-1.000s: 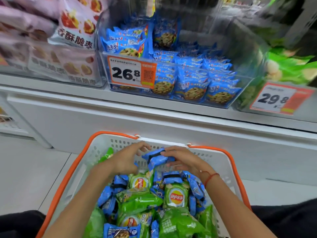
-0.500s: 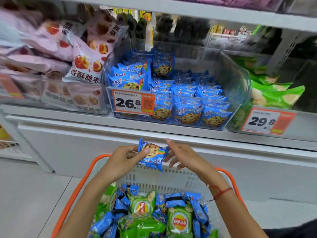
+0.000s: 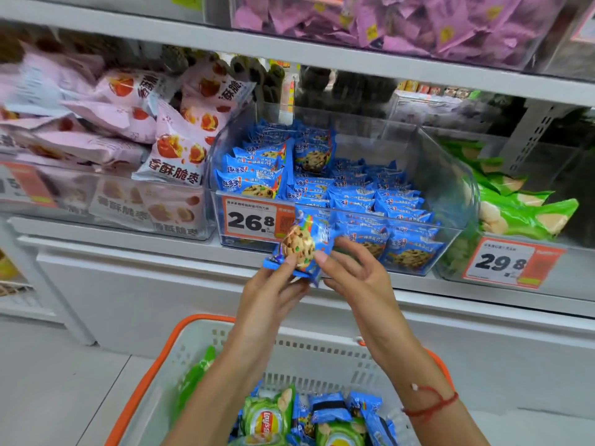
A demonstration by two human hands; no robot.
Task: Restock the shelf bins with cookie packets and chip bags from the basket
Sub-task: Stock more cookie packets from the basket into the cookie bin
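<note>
My left hand (image 3: pixel 273 291) holds a blue cookie packet (image 3: pixel 301 246) by its lower edge, raised in front of the clear shelf bin (image 3: pixel 450 188) that is partly filled with the same blue packets. My right hand (image 3: pixel 357 275) touches the packet's right side with its thumb, the other fingers spread. Below, the white basket with an orange rim (image 3: pixel 199 346) holds more blue cookie packets (image 3: pixel 331 410) and green chip bags (image 3: pixel 267 416).
A price tag reading 26.8 (image 3: pixel 254 222) is fixed to the cookie bin's front. A bin of pink snack bags (image 3: pixel 174 146) stands to the left, a bin of green bags (image 3: pixel 521 207) to the right with a 29.8 tag (image 3: pixel 508 262). Purple packets (image 3: pixel 402 20) fill the shelf above.
Both hands lifted a blue cookie packet out of the basket and raised it to the front of the cookie bin. My view tilted up toward the shelf.
</note>
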